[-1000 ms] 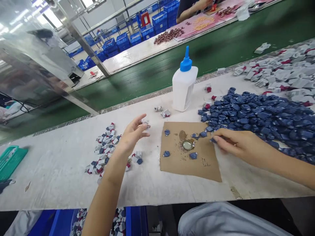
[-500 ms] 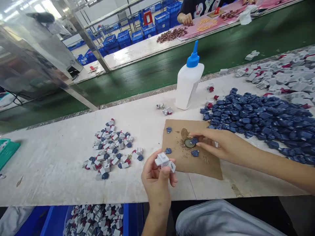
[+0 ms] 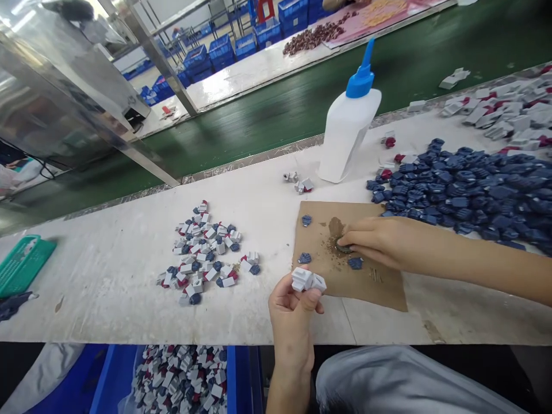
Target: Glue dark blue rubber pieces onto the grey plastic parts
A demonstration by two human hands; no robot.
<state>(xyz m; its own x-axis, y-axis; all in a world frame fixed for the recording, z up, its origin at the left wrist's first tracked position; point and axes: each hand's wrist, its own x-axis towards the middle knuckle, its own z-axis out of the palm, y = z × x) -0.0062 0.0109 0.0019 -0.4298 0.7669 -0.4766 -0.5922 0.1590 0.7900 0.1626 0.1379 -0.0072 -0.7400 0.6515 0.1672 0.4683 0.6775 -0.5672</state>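
My left hand holds a small light grey plastic piece between thumb and fingers, above the table's front part. Over the brown cardboard, my right hand has its fingers pinched at a small round cap. The dark blue piece seen in those fingers earlier is now mostly hidden by them. Three loose blue pieces lie on the cardboard: one at its upper left, another at the left, and a third just below the cap.
A white bottle with a blue nozzle stands behind the cardboard. Blue pieces and grey pieces are heaped at right. Joined pieces lie left; more fill a blue bin below. A green belt runs behind; a green basket sits far left.
My right fingers have lowered the blue piece to the cap, which they now partly cover. My left hand still holds the grey piece. The view has shifted, moving the table's things rightward.
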